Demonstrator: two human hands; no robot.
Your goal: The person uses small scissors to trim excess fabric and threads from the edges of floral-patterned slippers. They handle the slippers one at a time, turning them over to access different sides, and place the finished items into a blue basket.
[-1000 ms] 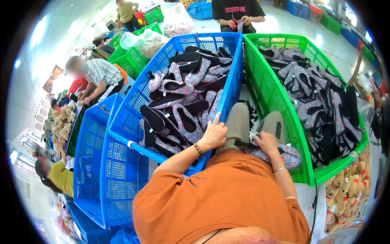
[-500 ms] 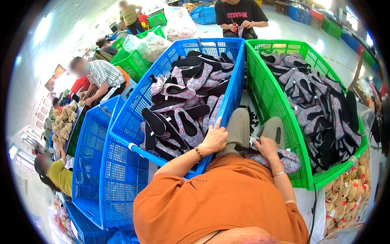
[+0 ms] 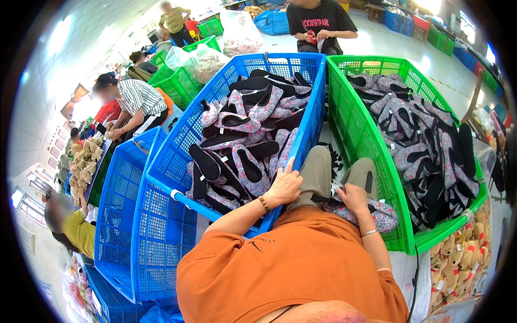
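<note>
My left hand (image 3: 285, 185) rests on the near right rim of the blue crate (image 3: 319, 102), its index finger stretched forward along the edge. That crate is heaped with floral grey-pink slippers (image 3: 251, 166) with black soles and linings. In my lap, my right hand (image 3: 354, 198) is closed, and a small whitish, metallic-looking thing (image 3: 336, 188) sticks out from its fingers. Its exact kind is too small to make out. Beneath and beside that hand, slippers of the same floral cloth (image 3: 382, 215) lie across my thigh.
A green crate (image 3: 371, 156) of similar slippers stands close on my right. Blue crates (image 3: 164, 237) stand at my left, with plush toys (image 3: 458, 258) lower right. Across from me sits a co-worker in a black shirt (image 3: 321, 24); other people work at the left.
My hands and the slippers stay in place. The view has shifted very slightly. At the left, the co-worker in the striped shirt and the one in yellow-green have moved their heads.
</note>
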